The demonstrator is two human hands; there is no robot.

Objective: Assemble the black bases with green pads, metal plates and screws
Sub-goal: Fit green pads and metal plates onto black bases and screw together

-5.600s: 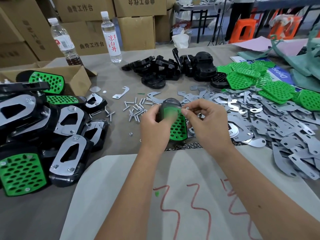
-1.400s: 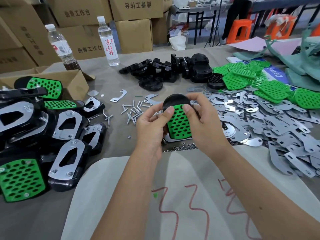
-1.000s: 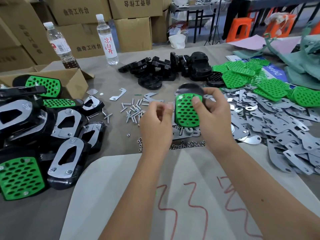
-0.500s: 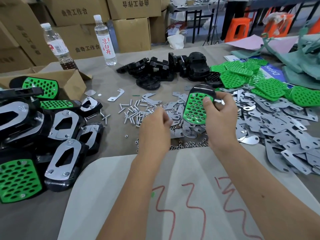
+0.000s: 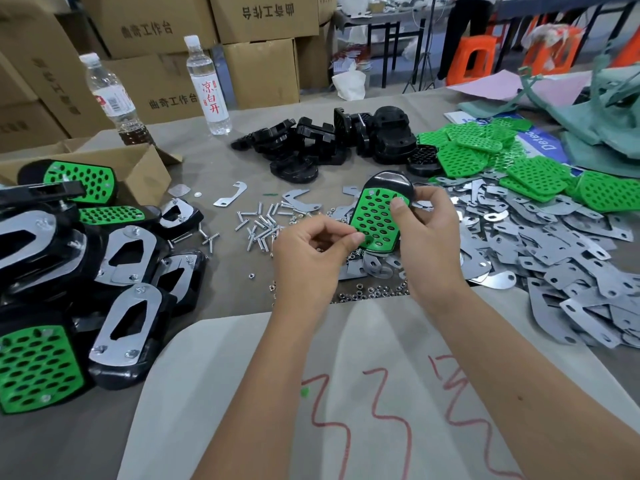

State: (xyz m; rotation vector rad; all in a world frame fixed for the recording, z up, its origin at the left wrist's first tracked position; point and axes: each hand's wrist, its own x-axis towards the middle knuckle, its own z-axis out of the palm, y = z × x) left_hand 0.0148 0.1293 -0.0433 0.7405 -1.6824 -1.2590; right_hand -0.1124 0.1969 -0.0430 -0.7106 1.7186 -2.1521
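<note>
My right hand (image 5: 429, 237) grips a black base (image 5: 389, 180) with a green perforated pad (image 5: 375, 220) seated on it, thumb pressed on the pad's upper right. My left hand (image 5: 308, 251) is at the pad's lower left edge, thumb and forefinger pinched together on something too small to make out. Loose screws (image 5: 263, 226) lie just left of my hands and small nuts (image 5: 367, 292) lie below them. Metal plates (image 5: 554, 258) are heaped on the right, loose green pads (image 5: 519, 164) behind them, and bare black bases (image 5: 329, 143) at the back centre.
Assembled bases with plates and pads (image 5: 128, 271) are piled at the left beside an open cardboard box (image 5: 138, 168). Two bottles (image 5: 209, 88) stand at the back left. A pale sheet with red marks (image 5: 346, 375) covers the near table. Cartons and stools stand beyond.
My left hand let go of the base, dipped to the small parts on the table, then came back to the pad's lower edge pinched. My right hand carried the base rightward and tilted it.
</note>
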